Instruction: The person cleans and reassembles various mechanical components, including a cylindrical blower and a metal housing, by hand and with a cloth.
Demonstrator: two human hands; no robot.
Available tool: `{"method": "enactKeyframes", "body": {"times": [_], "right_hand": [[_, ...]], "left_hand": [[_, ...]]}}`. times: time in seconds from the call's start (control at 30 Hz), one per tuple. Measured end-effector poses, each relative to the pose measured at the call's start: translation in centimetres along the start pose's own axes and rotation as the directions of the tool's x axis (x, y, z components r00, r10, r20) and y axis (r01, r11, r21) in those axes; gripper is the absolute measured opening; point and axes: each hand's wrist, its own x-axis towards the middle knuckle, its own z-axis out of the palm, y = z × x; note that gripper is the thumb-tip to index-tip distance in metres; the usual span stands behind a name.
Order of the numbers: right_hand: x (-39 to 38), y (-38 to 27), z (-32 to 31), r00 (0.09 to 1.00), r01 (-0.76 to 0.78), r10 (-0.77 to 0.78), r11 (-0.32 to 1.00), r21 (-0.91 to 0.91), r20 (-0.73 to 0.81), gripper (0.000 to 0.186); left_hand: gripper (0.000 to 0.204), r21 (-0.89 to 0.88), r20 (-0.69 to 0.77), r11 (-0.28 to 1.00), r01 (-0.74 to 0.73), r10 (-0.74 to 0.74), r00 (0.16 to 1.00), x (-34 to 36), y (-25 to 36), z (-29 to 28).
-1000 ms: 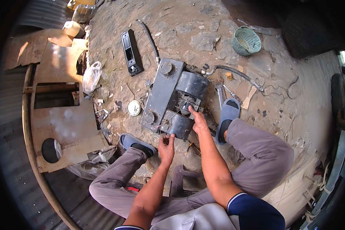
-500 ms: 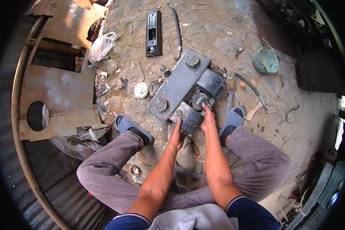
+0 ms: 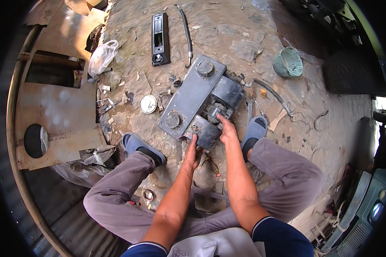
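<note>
A dark grey vehicle blower unit (image 3: 188, 96) lies tilted on the ground between my feet. It has a flat top with two round vents, two rounded fan housings and a motor between them. My left hand (image 3: 191, 155) holds the near end of the closer fan housing (image 3: 206, 132), thumb on top and other fingers hidden beneath. On its other side, my right hand (image 3: 228, 130) grips it with the thumb near the motor (image 3: 214, 112). Thin wires run across that housing.
Beyond the unit lie a black vent panel (image 3: 160, 40) and a black hose (image 3: 186, 36). A round gauge (image 3: 148, 103) sits to its left. Rightward are another hose (image 3: 273, 95), a wrench (image 3: 249, 110) and a green basket (image 3: 287, 62). Cut sheet panels (image 3: 58, 115) lean at left.
The whole view has shifted, so the ground and objects appear slightly farther left. Both hands keep their hold on the blower unit, which shows no clear movement of its own.
</note>
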Motion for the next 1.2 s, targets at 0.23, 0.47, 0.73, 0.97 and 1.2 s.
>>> {"method": "enactKeyframes", "body": {"times": [0.23,0.47,0.73,0.97,1.2], "right_hand": [[-0.7,-0.1,1.5,0.99,0.02,-0.022,1.0,-0.015,-0.141,0.046],[-0.4,1.4,1.4,0.955,0.205,-0.236,0.963,-0.173,-0.183,0.043],[2.1,1.1,-0.2,0.926,0.128,-0.298,0.827,-0.547,-0.234,0.086],[0.7,-2.2,1.5,0.842,-0.022,-0.433,0.571,-0.821,-0.323,0.103],[1.2,-1.6,-0.4,0.953,0.298,-0.291,0.873,-0.387,0.079,0.072]], "left_hand": [[0.075,-0.004,0.007,1.0,-0.014,0.014,1.0,0.0,0.7,0.0],[0.072,-0.026,0.025,1.0,-0.006,0.006,1.0,0.0,0.2,0.0],[0.067,-0.022,0.042,1.0,-0.013,0.014,0.999,0.6,-0.3,-0.4],[0.054,-0.083,0.011,0.996,-0.017,0.018,1.0,0.8,-0.4,-0.6],[0.051,-0.075,0.025,0.997,0.014,-0.013,1.0,1.3,-0.7,-1.0]]}}
